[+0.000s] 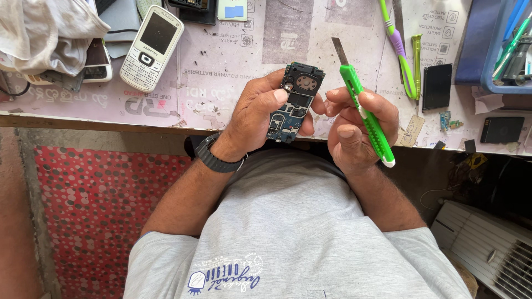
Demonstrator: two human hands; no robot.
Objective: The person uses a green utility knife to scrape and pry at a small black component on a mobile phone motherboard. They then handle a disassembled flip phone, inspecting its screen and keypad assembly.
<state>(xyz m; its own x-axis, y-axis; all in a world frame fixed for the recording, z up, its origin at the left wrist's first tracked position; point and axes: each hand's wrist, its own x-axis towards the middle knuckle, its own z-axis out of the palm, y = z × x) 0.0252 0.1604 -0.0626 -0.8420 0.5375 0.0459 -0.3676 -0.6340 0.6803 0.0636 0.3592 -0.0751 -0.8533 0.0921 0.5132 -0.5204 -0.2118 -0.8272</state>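
The left hand [260, 113] was closed around a bare phone board [293, 105], thumb pressed across its middle and fingers behind, so that the board stood tilted above the near edge of the bench [221, 83], speaker end away from the body. The right hand [354, 127] was wrapped about a green knife [366, 113], thumb on the slider, its grey blade [339, 51] pushed out and pointing away over the bench, just beside the board but not touching it. Whether the right fingertips brushed the board's edge could not be told. Judging by this, the step was working on the board with the blade. To do it well, the grip on the board probably needed to stay firm at the edges, the thumb kept off the small parts, and the blade brought in shallow and flat rather than point first, with little force, since a slip could gouge the blue circuit or cut the holding thumb. Resting both wrists on the bench edge would likely steady the work. On the bench lay a white phone [151, 47] to the left beside a cloth [47, 30], and to the right a toothbrush [398, 47], tweezers [417, 63] and a black battery [437, 86], all well apart from the hands.
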